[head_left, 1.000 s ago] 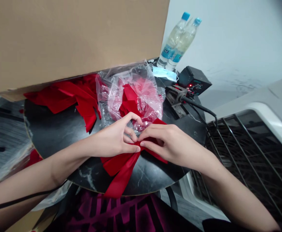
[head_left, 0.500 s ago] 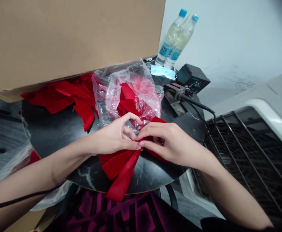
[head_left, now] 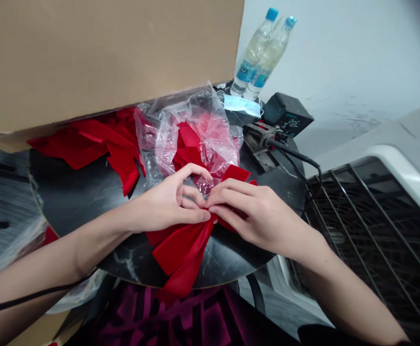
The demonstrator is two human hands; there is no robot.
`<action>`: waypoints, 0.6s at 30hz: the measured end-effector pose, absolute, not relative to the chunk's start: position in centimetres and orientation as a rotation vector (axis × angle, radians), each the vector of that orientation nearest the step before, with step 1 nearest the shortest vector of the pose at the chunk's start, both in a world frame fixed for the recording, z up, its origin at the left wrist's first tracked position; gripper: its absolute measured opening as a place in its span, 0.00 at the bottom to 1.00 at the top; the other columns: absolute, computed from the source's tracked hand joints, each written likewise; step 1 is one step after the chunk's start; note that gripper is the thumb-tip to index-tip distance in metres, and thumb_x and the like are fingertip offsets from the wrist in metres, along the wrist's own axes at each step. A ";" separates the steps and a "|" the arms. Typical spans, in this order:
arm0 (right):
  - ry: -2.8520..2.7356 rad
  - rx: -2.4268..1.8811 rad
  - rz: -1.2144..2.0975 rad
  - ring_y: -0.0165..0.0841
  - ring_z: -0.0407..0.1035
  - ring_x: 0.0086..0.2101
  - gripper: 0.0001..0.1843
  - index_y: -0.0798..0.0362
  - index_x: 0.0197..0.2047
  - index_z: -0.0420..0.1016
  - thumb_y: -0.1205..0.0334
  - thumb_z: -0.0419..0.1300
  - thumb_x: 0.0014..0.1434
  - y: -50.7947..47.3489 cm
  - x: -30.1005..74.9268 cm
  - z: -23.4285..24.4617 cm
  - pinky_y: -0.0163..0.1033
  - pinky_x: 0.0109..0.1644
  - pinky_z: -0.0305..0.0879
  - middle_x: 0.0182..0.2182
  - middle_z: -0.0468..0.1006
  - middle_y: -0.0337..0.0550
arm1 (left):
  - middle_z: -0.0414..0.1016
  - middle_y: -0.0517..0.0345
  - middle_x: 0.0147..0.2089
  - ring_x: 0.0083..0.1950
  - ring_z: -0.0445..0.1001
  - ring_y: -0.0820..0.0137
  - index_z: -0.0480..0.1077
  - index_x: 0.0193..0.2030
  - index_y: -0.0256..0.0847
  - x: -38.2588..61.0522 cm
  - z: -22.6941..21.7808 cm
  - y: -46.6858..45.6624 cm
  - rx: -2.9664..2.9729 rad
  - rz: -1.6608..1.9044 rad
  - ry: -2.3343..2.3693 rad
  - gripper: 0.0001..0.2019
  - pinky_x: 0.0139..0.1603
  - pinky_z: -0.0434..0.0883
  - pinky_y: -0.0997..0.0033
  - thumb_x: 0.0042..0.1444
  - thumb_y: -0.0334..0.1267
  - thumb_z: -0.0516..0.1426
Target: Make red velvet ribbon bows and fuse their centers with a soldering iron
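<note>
**Red ribbon bow [head_left: 181,252] gathered between both hands, its upper loop fuller**

Compared with half a second ago, the upper loop of the bow spreads wider past the right hand [head_left: 258,214], and the tails reach less far toward the near edge of the round black marble-patterned tabletop [head_left: 228,262]. The bow lies on that tabletop, with the left hand [head_left: 165,206] and the right hand meeting at its gathered centre. The left fingers [head_left: 195,197] curl inward, the index arching high and the lowest finger pressing on the gather. The right fingers [head_left: 231,197] lie close together, clamped on the same fold, their tips touching the left hand's.

A crumpled clear plastic bag [head_left: 191,139] sits just behind the hands, with red fabric [head_left: 187,149] inside it. Beside the bag, loose red ribbon pieces [head_left: 87,139] lie on the tabletop, partly under the overhanging cardboard box [head_left: 87,57]. Two water bottles [head_left: 256,53], a blue face mask [head_left: 241,105] and a soldering station [head_left: 287,115] sit at the far edge.
</note>
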State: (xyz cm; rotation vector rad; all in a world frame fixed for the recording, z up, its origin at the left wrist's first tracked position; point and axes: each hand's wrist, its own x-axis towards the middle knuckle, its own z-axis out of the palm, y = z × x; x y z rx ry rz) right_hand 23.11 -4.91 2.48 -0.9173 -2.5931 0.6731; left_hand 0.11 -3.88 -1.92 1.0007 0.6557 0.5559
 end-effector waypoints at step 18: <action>-2.719 -0.829 0.361 0.38 0.77 0.48 0.06 0.53 0.47 0.74 0.68 0.55 0.73 -6.3 22.9 4.1 0.41 0.51 0.73 0.51 0.81 0.52 | 0.77 0.63 0.36 0.36 0.80 0.74 0.59 0.59 0.49 -0.3 -1.6 -3.9 1.058 0.578 0.659 0.27 0.37 0.72 0.78 0.59 0.32 0.67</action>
